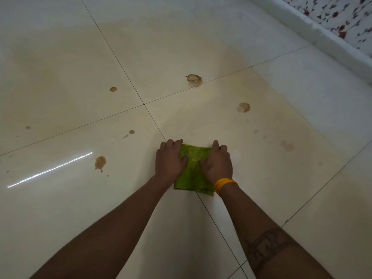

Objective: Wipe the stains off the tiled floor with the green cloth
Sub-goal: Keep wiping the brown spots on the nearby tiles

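A folded green cloth point(192, 174) lies flat on the cream tiled floor point(70, 63), over a grout line. My left hand point(170, 161) presses on its left side and my right hand point(217, 164) presses on its right side, fingers curled over the far edge. Brown stains dot the tiles: a large splat point(193, 79) ahead, a ringed stain point(243, 107) to the right, a small spot point(113, 89) far left, a blotch point(100, 162) near left, small drops point(130, 132), and a faint smear point(287, 146) at right.
A white skirting ledge point(322, 35) runs along the upper right, with a floral-patterned fabric or wall point(346, 17) behind it. A bright light reflection point(50, 170) streaks the left tile. A yellow band point(224, 185) is on my right wrist.
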